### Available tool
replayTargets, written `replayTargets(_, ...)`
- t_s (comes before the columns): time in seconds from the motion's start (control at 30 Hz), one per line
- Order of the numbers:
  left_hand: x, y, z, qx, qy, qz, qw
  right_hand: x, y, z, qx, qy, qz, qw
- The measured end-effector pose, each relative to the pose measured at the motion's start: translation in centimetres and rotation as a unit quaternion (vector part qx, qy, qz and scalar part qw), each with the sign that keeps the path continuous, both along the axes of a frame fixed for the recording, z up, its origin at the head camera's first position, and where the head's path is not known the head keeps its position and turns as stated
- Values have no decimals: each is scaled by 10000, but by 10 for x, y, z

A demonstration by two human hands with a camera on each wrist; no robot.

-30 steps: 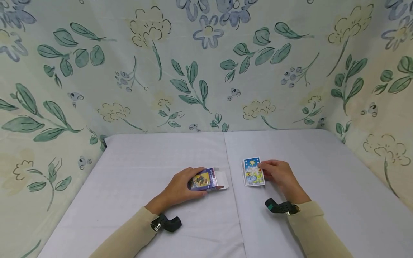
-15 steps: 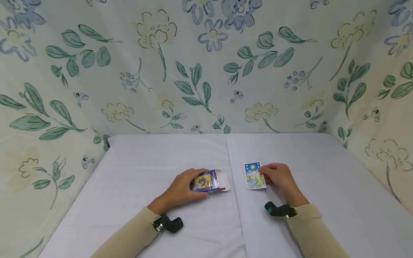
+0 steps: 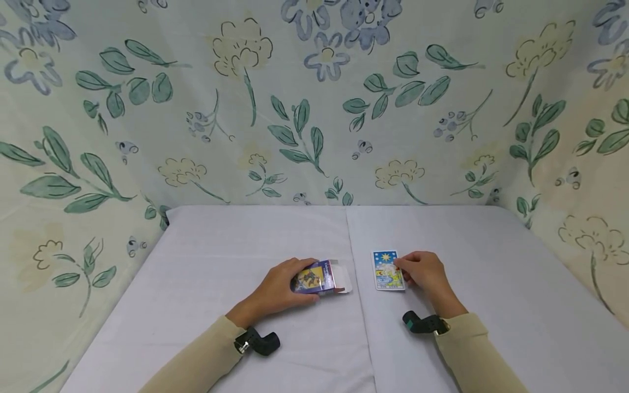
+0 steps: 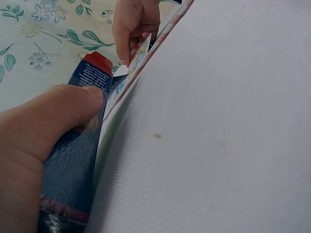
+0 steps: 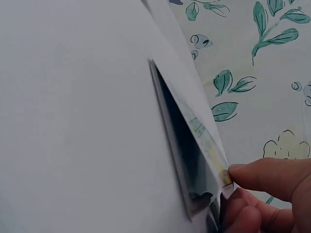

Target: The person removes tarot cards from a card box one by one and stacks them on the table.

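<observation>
My left hand (image 3: 280,285) grips a small purple card box (image 3: 314,277) lying on the white cloth, fingers at its far side and thumb at its near side. The box's end flap (image 3: 344,276) stands open, pointing right. To the right of it, my right hand (image 3: 428,274) pinches the right edge of a tarot card (image 3: 387,272), face up with a yellow star on blue. In the right wrist view that edge is lifted off a thin stack (image 5: 177,160) beneath, with the thumb on the card's face. How many cards lie below cannot be told.
A white cloth (image 3: 236,234) with a seam running between box and card covers the table. Floral fabric (image 3: 295,109) hangs at the back and along both sides. Each wrist wears a black camera mount (image 3: 260,341).
The head view has tilted up slightly. Edges of cards beneath showed left of the star card earlier and are now hidden by it. My left hand keeps its grip on the box.
</observation>
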State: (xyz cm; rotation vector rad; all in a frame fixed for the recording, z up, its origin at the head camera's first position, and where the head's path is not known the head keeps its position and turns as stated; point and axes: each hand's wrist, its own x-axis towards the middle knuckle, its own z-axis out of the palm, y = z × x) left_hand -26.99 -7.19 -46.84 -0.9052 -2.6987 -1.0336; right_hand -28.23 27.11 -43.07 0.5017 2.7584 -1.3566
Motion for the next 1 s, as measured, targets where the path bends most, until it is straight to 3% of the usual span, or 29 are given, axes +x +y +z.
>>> replayTargets(1.0,1,0,1,-84,-60,13,9999,-3,-3,-1,254,62,27,9997)
